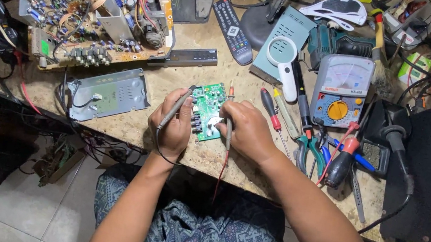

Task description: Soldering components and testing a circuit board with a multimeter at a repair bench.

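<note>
A small green printed circuit board (207,109) lies flat on the worn beige counter (168,131), near its front edge, between the two hands. The left hand (172,126) is closed in a pen grip around a slim grey test probe (178,107), its tip angled down onto the board's upper left corner. The right hand (248,131) pinches a red-tipped test probe (229,117) held nearly upright, its point at the board's right side; whether it actually touches a contact is hard to tell from this height. A red lead (221,176) hangs from it over the counter's edge. Just right of the right hand lies a red-handled screwdriver (271,109), and farther right stands a grey analogue multimeter with a yellow dial (340,91). A white-framed magnifying glass (285,57) rests behind the board.
</note>
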